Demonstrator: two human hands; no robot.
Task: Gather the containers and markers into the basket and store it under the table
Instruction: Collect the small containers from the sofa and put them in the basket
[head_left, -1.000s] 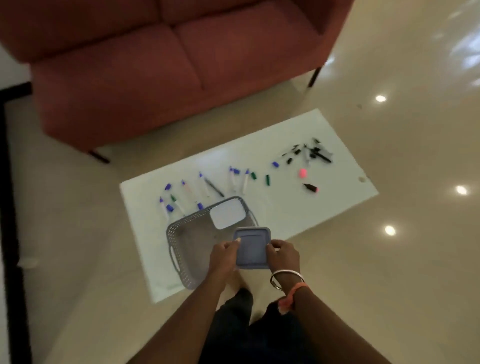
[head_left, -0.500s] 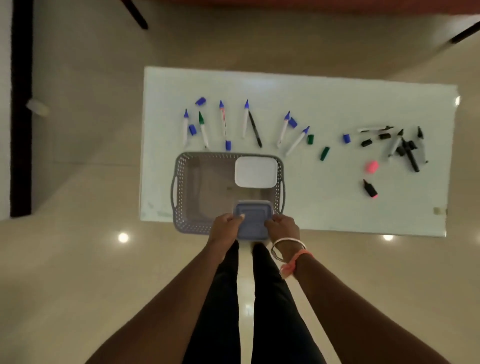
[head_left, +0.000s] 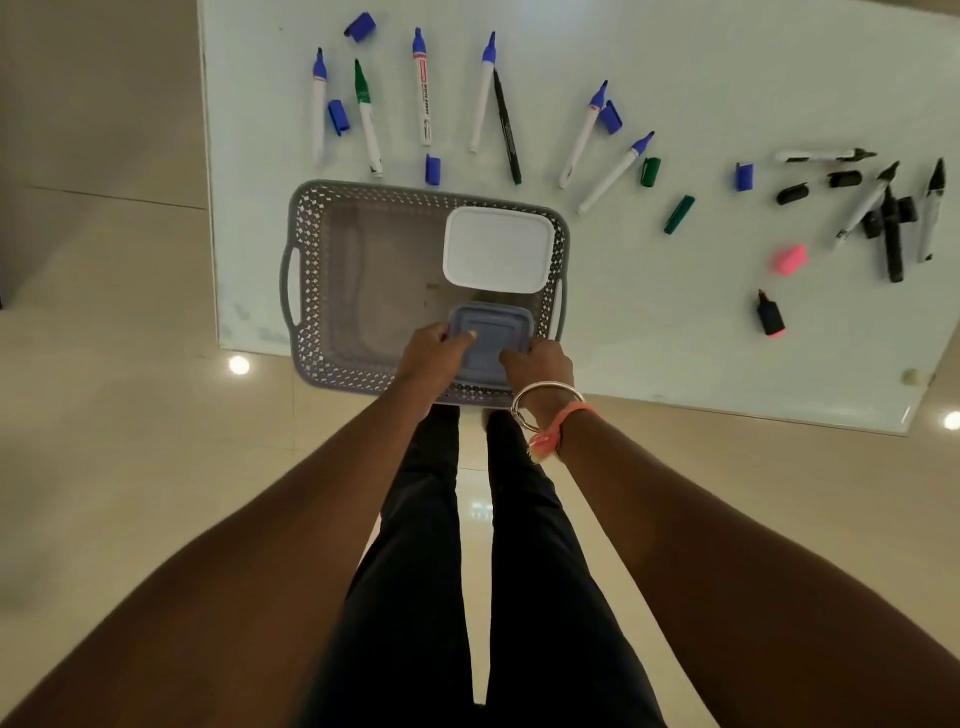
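Dim, perhaps overhead lamps; wide-angle distortion

Looks like a home living space — glossy cream floor tiles (head_left: 104, 467) mirroring ceiling lights, low white glass table (head_left: 675, 338) underfoot.

Both hands, left hand (head_left: 431, 349) and right hand (head_left: 537, 364), grip a blue-lidded container (head_left: 491, 343) inside the grey basket (head_left: 311, 291), beside a white-lidded container (head_left: 498, 249). Uncapped markers (head_left: 423, 93) and caps (head_left: 337, 117) lie scattered across the white table (head_left: 675, 62).

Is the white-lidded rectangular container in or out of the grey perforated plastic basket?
In. The white-lidded rectangular container sits inside the grey perforated plastic basket, tucked in its far right corner, lid on and lying flat.
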